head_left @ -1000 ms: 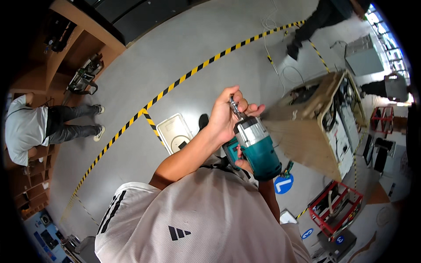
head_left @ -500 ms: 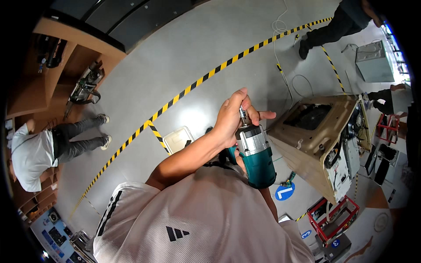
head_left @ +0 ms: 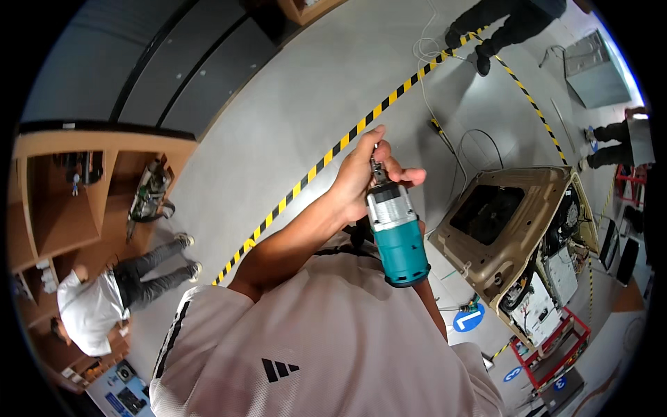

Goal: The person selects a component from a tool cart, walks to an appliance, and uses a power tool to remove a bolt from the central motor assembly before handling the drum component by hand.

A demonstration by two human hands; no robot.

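A teal-and-silver power driver is held up in front of my chest, its nose pointing away from me. My left hand is closed round the socket bit at its tip, thumb and fingers pinching it while one finger sticks out to the right. Behind the driver's body, my right hand is almost wholly hidden. Its forearm rises from below towards the handle, which the body covers.
A beige car door stands at the right by a red frame. Yellow-black tape crosses the floor; a white cable lies beyond. A person stands at left near wooden shelves; others are at far right.
The view has turned, so the shelves and door sit lower. The driver is tilted more upright. My left hand stays on the bit. The person at the top right has stepped.
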